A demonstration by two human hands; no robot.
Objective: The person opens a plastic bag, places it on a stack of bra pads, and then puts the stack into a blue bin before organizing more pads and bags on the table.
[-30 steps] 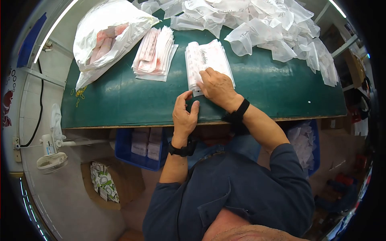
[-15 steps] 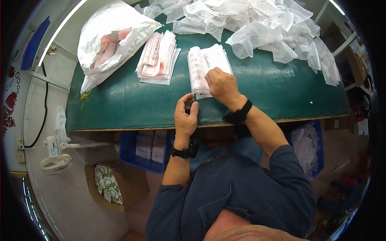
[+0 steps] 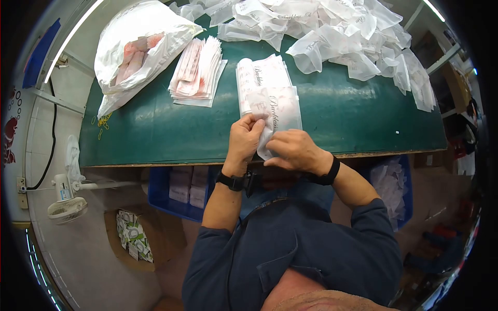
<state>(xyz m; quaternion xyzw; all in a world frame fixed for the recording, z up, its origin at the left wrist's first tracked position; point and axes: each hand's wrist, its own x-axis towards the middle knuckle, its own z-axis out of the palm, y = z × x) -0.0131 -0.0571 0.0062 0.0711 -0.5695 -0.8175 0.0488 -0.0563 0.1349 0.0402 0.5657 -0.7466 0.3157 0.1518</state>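
Gripping printed pouch [image 3: 277, 111] between both hands, left hand [image 3: 245, 139], right hand [image 3: 294, 150].

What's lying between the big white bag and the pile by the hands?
A fanned stack of pink-and-white packets lies there on the green table, shown in the head view.

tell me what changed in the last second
The left hand and right hand took hold of one translucent pouch and drew it off the stack toward the person. The stack, the pink pile, the white bag and the loose heap stayed put.
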